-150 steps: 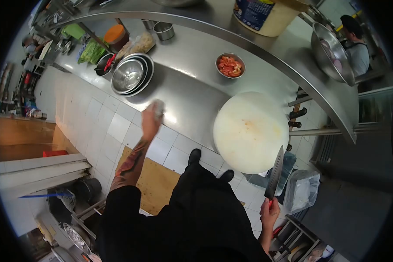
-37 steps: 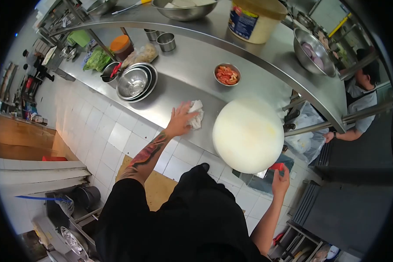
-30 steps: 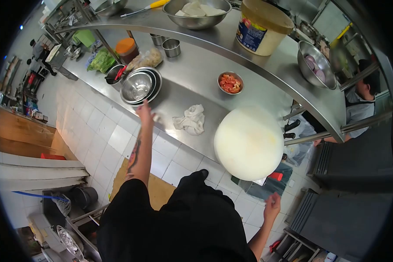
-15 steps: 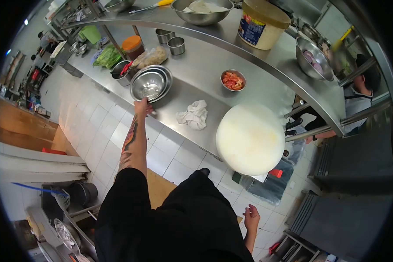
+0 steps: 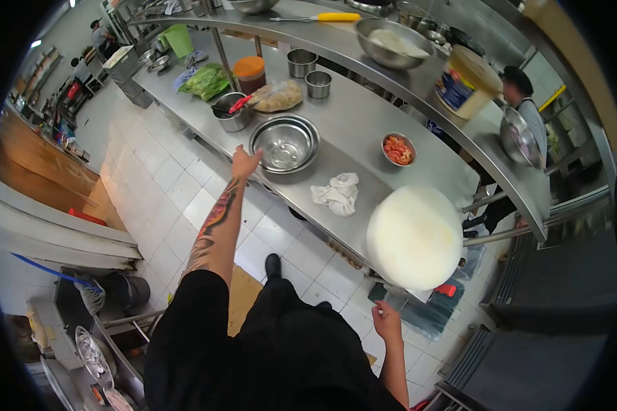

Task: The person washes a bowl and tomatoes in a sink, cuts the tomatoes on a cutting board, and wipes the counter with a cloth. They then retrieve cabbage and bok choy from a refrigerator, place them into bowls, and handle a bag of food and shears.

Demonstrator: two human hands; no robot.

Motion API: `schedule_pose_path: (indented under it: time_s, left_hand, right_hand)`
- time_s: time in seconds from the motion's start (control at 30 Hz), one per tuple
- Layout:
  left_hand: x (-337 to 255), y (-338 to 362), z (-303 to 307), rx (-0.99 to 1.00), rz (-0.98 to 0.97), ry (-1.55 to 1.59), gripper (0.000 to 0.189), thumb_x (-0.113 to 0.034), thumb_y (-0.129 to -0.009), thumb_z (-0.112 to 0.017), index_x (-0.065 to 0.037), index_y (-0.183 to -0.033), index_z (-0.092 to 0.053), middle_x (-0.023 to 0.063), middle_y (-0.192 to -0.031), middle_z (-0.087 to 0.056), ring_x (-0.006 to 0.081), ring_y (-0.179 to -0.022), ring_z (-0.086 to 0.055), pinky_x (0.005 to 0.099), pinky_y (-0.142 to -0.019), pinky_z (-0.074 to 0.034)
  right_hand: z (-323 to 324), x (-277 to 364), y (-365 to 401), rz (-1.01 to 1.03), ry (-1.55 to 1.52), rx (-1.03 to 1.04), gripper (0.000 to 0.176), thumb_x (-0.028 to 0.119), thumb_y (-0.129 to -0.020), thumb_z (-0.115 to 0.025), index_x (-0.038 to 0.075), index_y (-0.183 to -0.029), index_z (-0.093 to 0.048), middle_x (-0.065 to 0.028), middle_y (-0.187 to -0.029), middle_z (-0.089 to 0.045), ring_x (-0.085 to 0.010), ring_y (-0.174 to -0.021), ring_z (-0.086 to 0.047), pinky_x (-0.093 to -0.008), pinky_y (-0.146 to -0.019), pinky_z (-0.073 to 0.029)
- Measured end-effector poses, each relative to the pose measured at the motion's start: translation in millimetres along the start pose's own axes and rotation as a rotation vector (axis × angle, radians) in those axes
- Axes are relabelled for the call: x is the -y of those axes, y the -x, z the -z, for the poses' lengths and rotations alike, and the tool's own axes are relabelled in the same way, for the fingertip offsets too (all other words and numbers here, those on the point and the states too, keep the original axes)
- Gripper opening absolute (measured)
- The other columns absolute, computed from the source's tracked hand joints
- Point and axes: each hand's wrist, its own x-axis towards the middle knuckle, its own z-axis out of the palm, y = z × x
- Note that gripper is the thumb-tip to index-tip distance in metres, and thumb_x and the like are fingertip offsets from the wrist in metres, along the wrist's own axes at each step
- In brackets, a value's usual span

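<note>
My left hand (image 5: 245,162), its fingers apart, is beside the near left edge of the nested steel bowls (image 5: 282,145) on the counter. No bowl is gripped in it. My right hand (image 5: 386,320) hangs low near the round white cutting board (image 5: 415,238), fingers loosely bent and nothing visible in them. A crumpled white cloth (image 5: 336,194) lies between the bowls and the board. Behind it stands a small steel bowl of cut red pieces (image 5: 398,149), perhaps tomato.
Left of the bowls are a steel pot (image 5: 232,118) with a red-handled utensil, a bag of tan food (image 5: 276,96), an orange-lidded jar (image 5: 250,73) and leafy greens (image 5: 207,83). An overhead shelf (image 5: 322,27) holds bowls and a tub (image 5: 465,83). A person (image 5: 530,103) stands beyond.
My left hand has let go of the bowl rim and sits just left of the stack. The view has shifted, and my right hand has risen slightly toward the cutting board.
</note>
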Motion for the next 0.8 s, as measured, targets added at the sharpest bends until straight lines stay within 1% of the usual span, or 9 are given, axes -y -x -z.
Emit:
schedule_pose_path:
  time_s: [0.07,0.13,0.2,0.27,0.43,0.5,0.6,0.67,0.8]
  left_hand:
    - [3,-14,-17,0.013,0.029,0.095,0.086,-0.048,-0.082,-0.078,0.011,-0.137,-0.046,0.0348,-0.125,-0.062,0.0458,-0.119,-0.061,0.0477,-0.103,-0.048]
    - [6,-25,-31,0.015,0.049,0.251,0.075,-0.039,-0.081,-0.079,0.011,-0.129,-0.049,0.0341,-0.117,-0.064,0.0435,-0.106,-0.068,0.0464,-0.090,-0.057]
    - [7,-29,-24,0.140,0.133,0.339,0.067,-0.032,-0.080,-0.078,0.011,-0.125,-0.051,0.0322,-0.113,-0.066,0.0398,-0.096,-0.070,0.0443,-0.081,-0.059]
    - [16,-30,-22,0.261,0.233,0.425,0.060,-0.025,-0.080,-0.077,0.010,-0.121,-0.052,0.0302,-0.108,-0.067,0.0361,-0.087,-0.073,0.0422,-0.071,-0.062]
    - [16,-19,18,0.648,0.344,0.700,0.039,-0.004,-0.082,-0.068,0.003,-0.118,-0.056,0.0179,-0.100,-0.070,0.0272,-0.085,-0.072,0.0412,-0.070,-0.063]
    - [38,-14,15,0.611,0.372,0.775,0.031,-0.001,-0.078,-0.067,0.001,-0.109,-0.065,0.0114,-0.087,-0.072,0.0208,-0.070,-0.070,0.0357,-0.058,-0.059]
    - [70,-6,17,0.667,0.329,0.882,0.029,0.000,-0.078,-0.068,0.001,-0.108,-0.068,0.0086,-0.087,-0.071,0.0167,-0.067,-0.064,0.0329,-0.057,-0.053]
    - [91,-1,34,0.650,0.160,0.775,0.027,-0.002,-0.079,-0.070,0.002,-0.106,-0.070,0.0062,-0.086,-0.070,0.0134,-0.070,-0.062,0.0305,-0.061,-0.051]
    - [85,-12,171,0.692,0.233,0.889,0.025,-0.022,-0.093,-0.074,-0.003,-0.109,-0.069,0.0004,-0.086,-0.069,0.0083,-0.071,-0.060,0.0277,-0.063,-0.049]
  right_hand:
    - [-23,51,-20,0.105,-0.086,-0.003,0.026,0.022,-0.094,-0.067,0.006,-0.114,-0.069,-0.0167,-0.096,-0.075,-0.0319,-0.076,-0.073,-0.0384,-0.071,-0.057]
    - [-52,105,-51,0.106,-0.265,0.099,0.024,0.022,-0.094,-0.067,0.007,-0.112,-0.071,-0.0163,-0.096,-0.074,-0.0330,-0.079,-0.072,-0.0411,-0.071,-0.057]
    - [-66,176,-96,0.239,-0.086,0.078,0.023,0.022,-0.093,-0.067,0.008,-0.111,-0.072,-0.0172,-0.094,-0.074,-0.0320,-0.077,-0.072,-0.0422,-0.069,-0.056]
    - [-99,217,-163,0.322,-0.107,-0.124,0.025,0.024,-0.093,-0.068,0.008,-0.111,-0.071,-0.0168,-0.090,-0.073,-0.0306,-0.076,-0.071,-0.0424,-0.069,-0.056]
    - [-129,314,-318,0.225,-0.146,-0.488,0.051,0.031,-0.088,-0.075,0.001,-0.126,-0.060,-0.0215,-0.115,-0.064,-0.0367,-0.108,-0.063,-0.0454,-0.090,-0.051]
    - [-139,337,-348,0.160,-0.084,-0.527,0.065,0.035,-0.082,-0.081,-0.002,-0.128,-0.055,-0.0242,-0.124,-0.059,-0.0403,-0.118,-0.056,-0.0473,-0.097,-0.047]
    - [-159,346,-363,0.056,0.083,-0.333,0.067,0.040,-0.076,-0.083,-0.001,-0.123,-0.059,-0.0225,-0.114,-0.063,-0.0403,-0.109,-0.061,-0.0478,-0.096,-0.049]
    - [-179,340,-352,0.111,0.067,-0.429,0.066,0.034,-0.073,-0.083,-0.002,-0.123,-0.059,-0.0234,-0.115,-0.063,-0.0401,-0.109,-0.061,-0.0461,-0.096,-0.049]
    - [-167,441,-301,0.203,-0.117,-0.392,0.033,0.017,-0.079,-0.076,-0.001,-0.101,-0.058,-0.0192,-0.092,-0.064,-0.0359,-0.083,-0.063,-0.0422,-0.076,-0.050]
